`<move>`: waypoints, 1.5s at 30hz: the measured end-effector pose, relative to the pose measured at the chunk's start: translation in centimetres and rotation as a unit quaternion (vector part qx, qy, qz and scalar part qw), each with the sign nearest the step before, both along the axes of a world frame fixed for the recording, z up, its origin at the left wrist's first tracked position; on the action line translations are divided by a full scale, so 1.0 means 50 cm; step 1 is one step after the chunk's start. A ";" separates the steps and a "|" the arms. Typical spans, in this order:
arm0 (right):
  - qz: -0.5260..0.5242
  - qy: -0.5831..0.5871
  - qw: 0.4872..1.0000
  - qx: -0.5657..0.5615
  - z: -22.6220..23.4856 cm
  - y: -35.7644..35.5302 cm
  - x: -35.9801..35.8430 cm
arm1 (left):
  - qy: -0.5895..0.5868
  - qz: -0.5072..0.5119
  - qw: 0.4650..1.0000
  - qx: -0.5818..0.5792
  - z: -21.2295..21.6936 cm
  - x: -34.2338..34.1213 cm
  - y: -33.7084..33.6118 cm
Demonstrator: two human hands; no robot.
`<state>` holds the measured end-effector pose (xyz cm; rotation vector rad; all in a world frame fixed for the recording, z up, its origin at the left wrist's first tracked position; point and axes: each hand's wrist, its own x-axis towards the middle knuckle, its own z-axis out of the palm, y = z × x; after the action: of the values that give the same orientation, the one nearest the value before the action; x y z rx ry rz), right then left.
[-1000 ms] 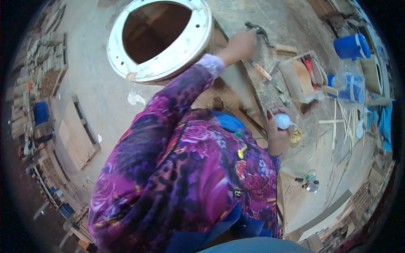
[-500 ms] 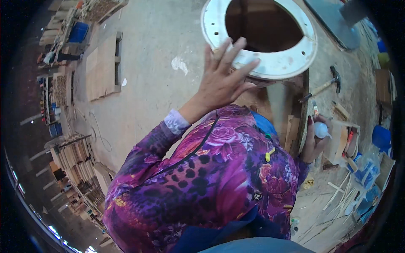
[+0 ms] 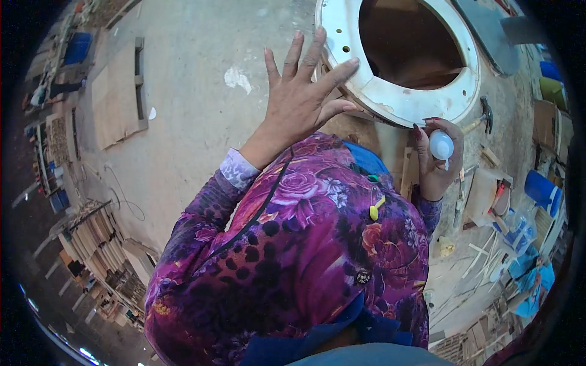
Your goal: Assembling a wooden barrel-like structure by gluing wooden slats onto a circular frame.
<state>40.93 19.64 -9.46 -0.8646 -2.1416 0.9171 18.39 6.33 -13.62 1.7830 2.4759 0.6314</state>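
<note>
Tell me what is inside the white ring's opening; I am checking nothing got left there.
Through the white ring only a brown wooden surface shows, partly shadowed. The ring's band and the left hand cover what lies beneath the near rim.

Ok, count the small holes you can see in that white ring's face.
3 on the white ring: one near the left hand fingertips, one at the lower left, one at the lower right above the right hand. Others may lie out of view.
</note>
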 end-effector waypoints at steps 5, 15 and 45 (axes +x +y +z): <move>-0.039 0.011 0.999 0.005 -0.001 0.000 0.030 | -0.021 -0.075 0.997 0.024 -0.001 0.020 0.006; -0.053 -0.001 0.999 -0.001 -0.006 0.000 0.052 | -0.068 -0.016 0.989 0.127 -0.007 0.005 0.033; 0.116 -0.239 0.946 0.188 0.004 0.144 0.055 | -0.466 -0.004 0.858 0.216 0.110 0.007 0.020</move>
<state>43.70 26.84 -9.26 -0.6961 -2.7653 0.3936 18.73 7.34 -8.11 1.0915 1.7074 1.6583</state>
